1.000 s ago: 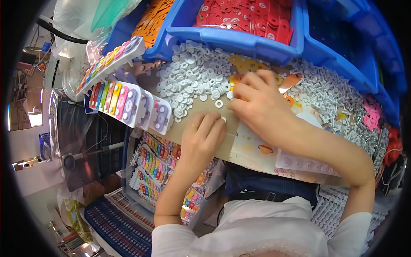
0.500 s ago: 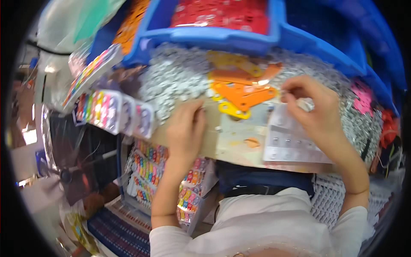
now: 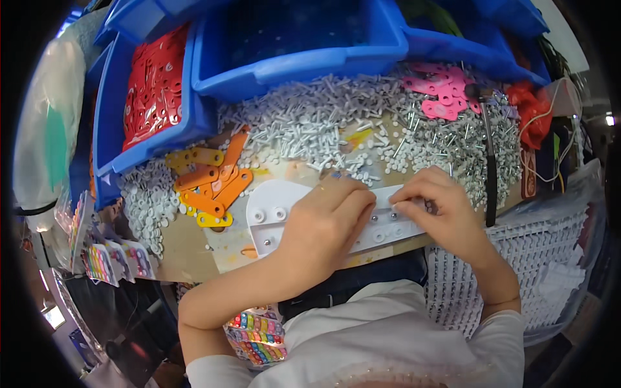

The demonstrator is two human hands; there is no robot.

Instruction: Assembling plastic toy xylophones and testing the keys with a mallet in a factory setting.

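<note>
A long white plastic board (image 3: 278,194) with one rounded end lies across the work surface before me. Along it are white ring-like studs and a few shiny metal heads. My left hand (image 3: 323,223) reaches over its middle, fingers bent and pressed together near the row of studs; its fingertips hide whatever they hold. At the board's right part, my right hand (image 3: 446,213) has thumb and forefinger pinched just above a metal head (image 3: 394,216). Any small piece between those fingers is too small to make out.
Blue bins (image 3: 297,68) line the back, one with red pieces (image 3: 155,90). White pegs (image 3: 304,129), white caps (image 3: 150,204), metal pins (image 3: 446,155) and pink strips (image 3: 443,90) are heaped in front. Orange strips (image 3: 217,184) lie left; a black-handled tool (image 3: 490,168) lies right.
The view has swung to the right. My left hand has left the white caps for the board's middle. My right hand has come down to the board, which now lies lengthwise under both hands.
</note>
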